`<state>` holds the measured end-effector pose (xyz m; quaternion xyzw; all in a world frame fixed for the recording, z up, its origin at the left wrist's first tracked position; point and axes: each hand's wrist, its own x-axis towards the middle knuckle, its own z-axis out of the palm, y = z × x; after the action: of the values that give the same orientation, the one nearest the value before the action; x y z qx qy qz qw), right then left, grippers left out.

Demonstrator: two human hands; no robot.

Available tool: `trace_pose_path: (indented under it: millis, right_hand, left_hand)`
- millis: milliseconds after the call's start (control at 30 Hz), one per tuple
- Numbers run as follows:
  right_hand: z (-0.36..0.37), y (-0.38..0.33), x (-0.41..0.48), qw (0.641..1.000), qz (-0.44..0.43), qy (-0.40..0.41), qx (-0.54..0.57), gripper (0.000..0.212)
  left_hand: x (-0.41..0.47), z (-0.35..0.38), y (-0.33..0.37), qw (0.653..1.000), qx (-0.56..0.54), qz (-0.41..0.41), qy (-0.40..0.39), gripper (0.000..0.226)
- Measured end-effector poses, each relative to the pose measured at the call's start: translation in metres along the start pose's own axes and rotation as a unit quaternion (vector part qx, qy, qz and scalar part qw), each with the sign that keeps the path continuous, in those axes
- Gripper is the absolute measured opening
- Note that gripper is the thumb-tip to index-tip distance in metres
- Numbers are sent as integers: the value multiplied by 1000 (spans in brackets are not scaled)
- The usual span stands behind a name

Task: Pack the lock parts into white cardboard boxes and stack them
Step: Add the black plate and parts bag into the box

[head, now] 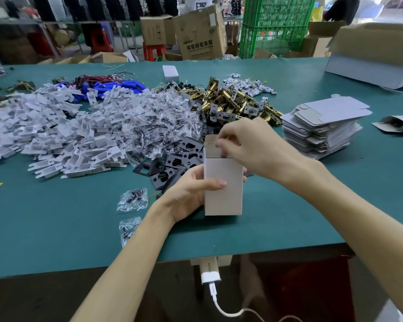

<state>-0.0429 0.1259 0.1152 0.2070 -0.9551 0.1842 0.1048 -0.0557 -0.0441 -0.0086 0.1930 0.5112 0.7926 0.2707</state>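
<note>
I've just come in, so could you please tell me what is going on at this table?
Packing is under way at a green table. The left hand grips a small white cardboard box upright; the right hand, fingers curled, works at its open top, flap raised. Whether it holds a part is hidden. Flat white box blanks are stacked on the right.

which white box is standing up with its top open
The white box held by the left hand, upright, its raised top flap pinched by the right hand. The stack at right lies flat; the small box far back is closed.
</note>
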Motion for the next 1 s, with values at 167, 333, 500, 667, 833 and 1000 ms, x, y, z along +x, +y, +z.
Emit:
trace_pose_path:
  millis: [167, 333, 500, 667, 833, 1000]
  right_hand:
    - [0, 20, 9, 983, 55, 145, 102, 20]
    - [19, 43, 12, 956, 146, 158, 198, 22]
    - [50, 47, -8, 911, 169, 16, 375, 20]
    - [71, 52, -18, 845, 175, -7, 505, 24]
    - [79, 53, -22, 815, 154, 39, 557, 22]
    - [83, 46, -22, 798, 177, 103, 567, 19]
  left_hand:
    - [3, -3, -2, 1000, 4, 15, 18, 48]
    - [3, -3, 1, 997, -42, 36, 52, 48]
    - [4, -2, 4, 993, -82, 32, 78, 48]
    - [3, 0, 4, 992, -71, 1, 100, 51]
    - [3, 3, 4, 993, -58, -9, 103, 52]
    - [5, 4, 2, 994, -60, -14, 92, 52]
